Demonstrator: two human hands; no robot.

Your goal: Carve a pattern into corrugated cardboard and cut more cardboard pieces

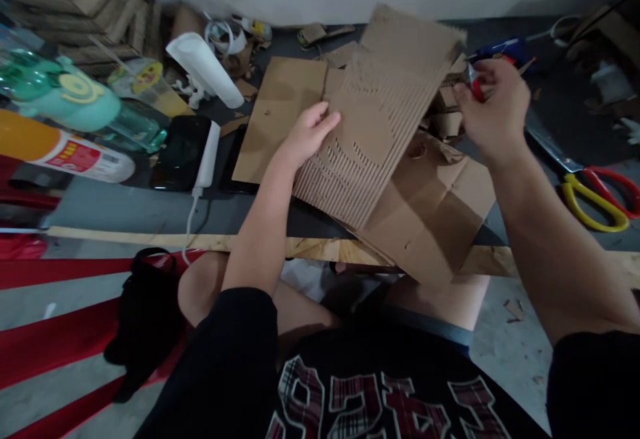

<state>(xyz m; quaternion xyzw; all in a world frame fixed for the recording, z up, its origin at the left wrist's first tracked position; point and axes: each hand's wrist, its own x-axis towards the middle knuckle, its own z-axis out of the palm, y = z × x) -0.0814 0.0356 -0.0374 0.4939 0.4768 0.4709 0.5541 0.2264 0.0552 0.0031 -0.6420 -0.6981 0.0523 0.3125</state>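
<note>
Head view: the left hand (307,133) clamps the ridged cardboard (377,115), the right hand (500,104), apart, grips a red tool (476,85), seemingly mid-stripping; the next stroke would call for a firm hold.

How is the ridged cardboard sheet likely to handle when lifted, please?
The ridged cardboard sheet looks thin, so probably light. Its exposed ridges suggest it may fold easily along them yet stay stiffer across. Its ragged far edge might tear.

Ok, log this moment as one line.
left hand: on ribbed cardboard | right hand: holding red tool | scissors: on table
</note>
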